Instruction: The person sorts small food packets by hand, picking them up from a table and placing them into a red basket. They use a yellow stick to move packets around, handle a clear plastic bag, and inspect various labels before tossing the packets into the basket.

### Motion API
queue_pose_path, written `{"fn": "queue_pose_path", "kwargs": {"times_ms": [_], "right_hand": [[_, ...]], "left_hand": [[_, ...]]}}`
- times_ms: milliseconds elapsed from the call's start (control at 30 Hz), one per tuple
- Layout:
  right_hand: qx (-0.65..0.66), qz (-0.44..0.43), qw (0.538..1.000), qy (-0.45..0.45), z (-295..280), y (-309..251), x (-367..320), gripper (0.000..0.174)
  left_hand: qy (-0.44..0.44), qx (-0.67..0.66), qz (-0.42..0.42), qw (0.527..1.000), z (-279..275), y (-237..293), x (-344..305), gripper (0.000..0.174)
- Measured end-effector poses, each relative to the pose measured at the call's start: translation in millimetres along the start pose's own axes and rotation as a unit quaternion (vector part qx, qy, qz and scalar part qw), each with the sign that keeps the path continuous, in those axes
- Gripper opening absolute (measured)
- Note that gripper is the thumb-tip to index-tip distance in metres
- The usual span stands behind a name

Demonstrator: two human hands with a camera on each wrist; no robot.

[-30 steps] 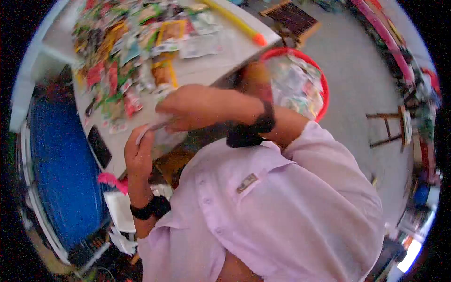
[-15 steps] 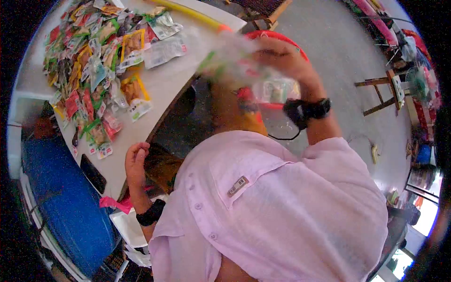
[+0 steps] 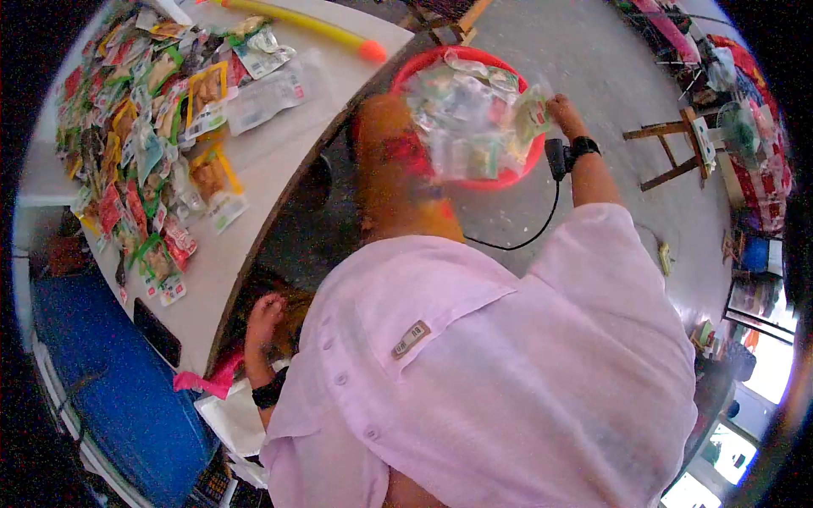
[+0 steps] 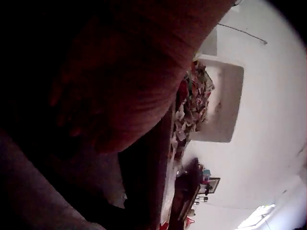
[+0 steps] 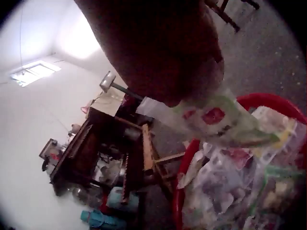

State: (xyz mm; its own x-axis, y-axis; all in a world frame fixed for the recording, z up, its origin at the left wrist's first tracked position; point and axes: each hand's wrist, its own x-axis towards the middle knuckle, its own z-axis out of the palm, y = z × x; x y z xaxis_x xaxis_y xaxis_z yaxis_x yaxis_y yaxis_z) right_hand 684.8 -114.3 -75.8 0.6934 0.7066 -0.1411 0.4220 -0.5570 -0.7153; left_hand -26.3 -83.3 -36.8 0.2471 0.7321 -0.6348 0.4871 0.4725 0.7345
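The right hand (image 3: 567, 117) grips a clear and green packet (image 3: 532, 116) at the right rim of a red basket (image 3: 398, 78) heaped with clear packets. In the right wrist view the packet (image 5: 216, 117) hangs from the hand (image 5: 168, 52) over the basket's edge (image 5: 180, 191), with red marks on it. The left hand (image 3: 266, 320) is held beside the table edge with nothing seen in it, fingers bent loosely. In the left wrist view the left hand (image 4: 124, 81) is dark. Many colourful packets (image 3: 127, 127) lie piled on the white table (image 3: 279, 161).
A yellow tube with an orange end (image 3: 296, 15) lies along the table's far edge. A black phone (image 3: 157, 332) lies at the near corner, by a pink strip (image 3: 210, 379). A wooden stool (image 3: 677, 148) stands right of the basket, and a black cable (image 3: 525, 244) hangs below the right wrist.
The hands were together over the table; the right hand has since carried the packet right to the basket. The left hand has lowered slightly beside the table, and the view has shifted.
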Motion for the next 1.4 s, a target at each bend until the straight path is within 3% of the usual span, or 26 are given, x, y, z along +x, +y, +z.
{"fn": "queue_pose_path", "kwargs": {"times_ms": [100, 200, 300, 367, 400, 467, 500, 533, 567, 667, 733, 767, 800, 833, 867, 900, 933, 967, 1000, 1033, 1100, 1233, 1367, 1400], "right_hand": [[-0.184, -0.053, 0.977, 0.089, -2.2, 28.8, 30.6, 0.019], [-0.279, -0.087, 0.942, 0.164, 5.6, 2.8, 16.1, 0.02], [-0.283, -0.062, 0.956, 0.055, 49.1, 23.2, 15.3, 0.022], [-0.288, -0.092, 0.953, -0.013, 82.1, 28.2, -3.8, 0.017], [-0.308, -0.195, 0.93, -0.046, 113.9, 72.3, 17.9, 0.015], [-0.371, -0.391, 0.839, -0.083, 135.9, 76.9, 15.5, 0.013], [-0.411, -0.481, 0.77, -0.085, 140.0, 39.8, -8.8, 0.012], [-0.374, -0.36, 0.849, -0.098, 161.6, 35.2, -12.7, 0.009], [-0.392, -0.262, 0.868, -0.155, 151.7, -30.4, -43.9, 0.012], [-0.227, -0.232, 0.934, -0.151, 144.7, -106.9, -88.3, 0.021], [-0.144, -0.2, 0.957, -0.153, 161.9, -127.9, -90.8, 0.023], [-0.113, -0.317, 0.933, -0.127, 178.4, -110.1, -75.4, 0.025], [-0.007, -0.275, 0.948, -0.158, 188.1, -111.3, -77.3, 0.025], [0.035, -0.278, 0.946, -0.164, 193.7, -113.8, -79.4, 0.027], [0.221, -0.151, 0.934, -0.236, 174.9, -156.7, -126.7, 0.027], [0.185, -0.196, 0.942, -0.198, 181.3, -159.7, -125.7, 0.027], [0.147, -0.238, 0.947, -0.155, 187.8, -162.6, -124.0, 0.028], [0.155, -0.221, 0.947, -0.175, 193.2, -158.5, -120.5, 0.034], [0.267, -0.173, 0.92, -0.228, 184.6, -192.5, -156.3, 0.037], [0.113, -0.338, 0.915, -0.189, 189.1, -198.1, -152.1, 0.039], [-0.025, -0.434, 0.896, -0.09, 199.3, -196.4, -144.8, 0.041], [-0.053, -0.46, 0.881, -0.095, 209.3, -185.5, -120.1, 0.041], [-0.054, -0.457, 0.883, -0.09, 203.4, -193.6, -132.4, 0.031], [-0.06, -0.462, 0.881, -0.079, 201.6, -195.6, -135.0, 0.027]], "left_hand": [[0.017, -0.017, -0.018, 1.0, -0.2, -22.9, 2.1, 0.022], [0.025, -0.003, -0.028, 0.999, -7.4, -59.0, 13.9, 0.023], [0.049, -0.033, -0.041, 0.997, -5.4, -71.6, 12.8, 0.024], [0.039, -0.036, -0.047, 0.997, -10.8, -83.8, 13.8, 0.025], [0.051, -0.03, -0.039, 0.998, -10.5, -81.7, 10.3, 0.024], [0.074, -0.016, -0.022, 0.997, -7.4, -72.1, -2.4, 0.023], [0.083, -0.03, -0.046, 0.995, -7.1, -65.8, -9.7, 0.022], [0.092, -0.044, -0.07, 0.992, -7.7, -59.4, -18.4, 0.021], [0.103, -0.06, -0.094, 0.988, -9.0, -58.3, -24.9, 0.02], [0.104, -0.259, 0.003, 0.96, -21.5, -114.1, -38.5, 0.018], [0.166, -0.182, -0.003, 0.969, -20.4, -111.4, -55.7, 0.016], [0.231, -0.208, -0.028, 0.95, -18.0, -128.4, -56.2, 0.014], [0.227, -0.166, 0.04, 0.959, -21.0, -128.2, -66.5, 0.013], [0.26, -0.104, 0.035, 0.959, -16.6, -120.7, -76.5, 0.012], [0.288, -0.041, 0.021, 0.957, -17.9, -118.4, -87.5, 0.011], [0.305, -0.12, 0.071, 0.942, -16.0, -171.6, -81.6, 0.011], [0.366, -0.007, 0.014, 0.931, -16.9, -150.5, -99.0, 0.012], [0.408, 0.104, -0.051, 0.906, -13.6, -124.7, -109.6, 0.013], [0.45, 0.086, -0.04, 0.888, -11.2, -134.3, -113.9, 0.014], [0.486, 0.074, -0.023, 0.87, -9.3, -146.7, -118.2, 0.016], [0.573, 0.178, -0.059, 0.798, -11.4, -169.8, -118.6, 0.019], [0.67, 0.33, -0.073, 0.661, -13.5, -203.9, -122.6, 0.027], [0.581, 0.215, -0.205, 0.757, -26.6, -262.3, -119.5, 0.037], [0.589, 0.22, -0.173, 0.758, -29.0, -294.6, -113.7, 0.041]]}}
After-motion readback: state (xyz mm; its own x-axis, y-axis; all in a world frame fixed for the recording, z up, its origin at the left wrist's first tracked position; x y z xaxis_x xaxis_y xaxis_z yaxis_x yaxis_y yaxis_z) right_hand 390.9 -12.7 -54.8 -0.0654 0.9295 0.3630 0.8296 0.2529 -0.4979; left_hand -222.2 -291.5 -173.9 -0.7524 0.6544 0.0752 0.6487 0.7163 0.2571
